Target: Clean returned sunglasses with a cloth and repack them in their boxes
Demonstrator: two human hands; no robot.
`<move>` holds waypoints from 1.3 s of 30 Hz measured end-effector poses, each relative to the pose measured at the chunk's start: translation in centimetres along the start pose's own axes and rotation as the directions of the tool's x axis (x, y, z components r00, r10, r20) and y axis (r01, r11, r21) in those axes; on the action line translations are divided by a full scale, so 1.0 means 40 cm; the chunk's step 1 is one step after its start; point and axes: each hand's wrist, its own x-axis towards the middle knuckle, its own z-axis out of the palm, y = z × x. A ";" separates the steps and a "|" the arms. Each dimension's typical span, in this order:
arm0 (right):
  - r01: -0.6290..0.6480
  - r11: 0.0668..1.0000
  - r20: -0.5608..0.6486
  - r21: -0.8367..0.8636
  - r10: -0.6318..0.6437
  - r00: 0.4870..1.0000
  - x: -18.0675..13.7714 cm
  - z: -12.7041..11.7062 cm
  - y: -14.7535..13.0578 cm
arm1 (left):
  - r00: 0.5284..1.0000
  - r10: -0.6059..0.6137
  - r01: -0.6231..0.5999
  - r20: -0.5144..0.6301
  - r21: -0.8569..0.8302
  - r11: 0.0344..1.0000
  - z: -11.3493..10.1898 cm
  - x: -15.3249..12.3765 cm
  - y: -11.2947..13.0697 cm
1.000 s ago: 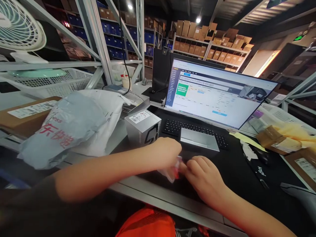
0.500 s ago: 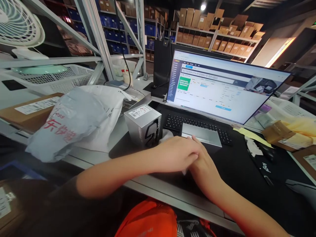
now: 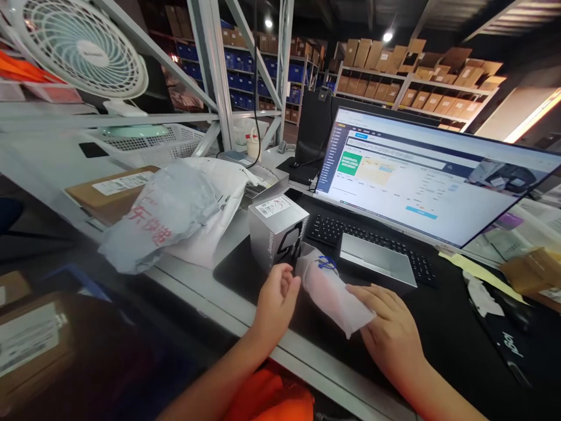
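Note:
A whitish translucent pouch (image 3: pixel 335 295) with a blue mark lies at an angle over the black desk mat; its contents are hidden. My right hand (image 3: pixel 390 321) grips the pouch's near end, thumb below and fingers on top. Left of it, my left hand (image 3: pixel 276 301) is loosely closed, fingers curled toward the thumb, with nothing visible in it. Just beyond that hand stands a silver box (image 3: pixel 267 237) with a label on top and a large black figure on its side. A shallow silver box part (image 3: pixel 377 260) rests on the front of the black keyboard (image 3: pixel 326 229).
A lit monitor (image 3: pixel 394 181) stands behind the keyboard. On the left are a grey plastic mailer (image 3: pixel 170 204), a brown carton (image 3: pixel 105 193) and a fan (image 3: pixel 92 52). To the right lie a mouse (image 3: pixel 515 313), yellow paper (image 3: pixel 486 278) and a carton (image 3: pixel 532 269).
My hands, together half a second ago, are now apart; the left has drawn back to the left. The pouch they covered now shows in my right hand. The camera view has turned left.

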 end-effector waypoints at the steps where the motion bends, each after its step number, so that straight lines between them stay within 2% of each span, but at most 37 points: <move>1: 0.020 1.000 0.015 -0.012 -0.020 1.000 0.002 -0.001 -0.003 | 1.000 0.015 -0.015 0.014 0.005 1.000 0.002 0.014 0.003; 7: 0.062 0.995 0.018 -0.076 -0.061 0.998 -0.002 -0.001 -0.019 | 0.976 0.137 -0.154 0.171 0.091 0.984 0.003 0.095 0.049; 12: 0.060 0.990 -0.019 -0.129 -0.063 0.998 -0.005 -0.001 -0.026 | 0.955 0.180 -0.212 0.234 0.120 0.970 0.004 0.114 0.064; 14: 0.062 0.989 -0.019 -0.136 -0.066 0.998 -0.001 0.000 -0.029 | 0.939 0.231 -0.276 0.254 0.154 0.949 0.006 0.111 0.087; 16: 0.058 0.989 -0.017 -0.132 -0.061 0.998 0.006 0.002 -0.031 | 0.876 0.358 -0.436 0.323 0.213 0.874 0.010 0.102 0.121; 19: 0.050 0.995 -0.034 -0.085 -0.053 0.998 0.017 0.004 -0.033 | 0.703 0.549 -0.697 0.453 0.287 0.656 0.017 0.092 0.178; 21: 0.035 0.999 -0.062 -0.030 -0.037 0.997 0.018 0.001 -0.033 | 0.605 0.612 -0.789 0.509 0.286 0.543 0.015 0.097 0.213; 22: 0.021 1.000 -0.078 -0.005 -0.021 0.997 0.016 -0.004 -0.034 | 0.571 0.620 -0.813 0.539 0.262 0.521 0.011 0.103 0.230; 23: 0.006 1.000 -0.094 0.020 -0.004 0.996 0.011 -0.012 -0.036 | 0.555 0.610 -0.816 0.565 0.229 0.531 0.006 0.113 0.246; 24: -0.005 0.999 -0.108 0.046 0.010 0.994 0.005 -0.021 -0.039 | 0.566 0.585 -0.796 0.581 0.199 0.572 0.001 0.124 0.261; 27: -0.006 0.995 -0.087 0.104 0.015 0.996 -0.018 -0.053 -0.050 | 0.691 0.440 -0.632 0.573 0.184 0.753 -0.006 0.153 0.301; 28: -0.007 0.994 -0.068 0.113 0.014 0.998 -0.025 -0.062 -0.054 | 0.711 0.403 -0.595 0.576 0.188 0.781 -0.003 0.157 0.312; 29: -0.016 0.993 -0.051 0.116 0.022 0.998 -0.030 -0.070 -0.056 | 0.703 0.388 -0.594 0.596 0.191 0.782 0.002 0.157 0.321; 31: -0.063 0.991 -0.039 0.119 0.068 0.997 -0.039 -0.080 -0.055 | 0.620 0.419 -0.678 0.663 0.185 0.711 0.018 0.143 0.336; 33: -0.124 0.982 -0.053 0.139 0.133 0.990 -0.049 -0.083 -0.051 | 0.503 0.508 -0.808 0.699 0.171 0.564 0.037 0.117 0.350; 36: -0.160 0.966 -0.076 0.204 0.179 0.981 -0.074 -0.082 -0.048 | 0.336 0.661 -0.930 0.671 0.128 0.344 0.058 0.077 0.366; 38: -0.171 0.949 -0.104 0.264 0.204 0.973 -0.097 -0.080 -0.055 | 0.268 0.692 -0.949 0.671 0.061 0.308 0.065 0.056 0.366; 39: -0.185 0.938 -0.118 0.294 0.228 0.966 -0.109 -0.078 -0.060 | 0.261 0.690 -0.943 0.675 0.026 0.332 0.065 0.047 0.359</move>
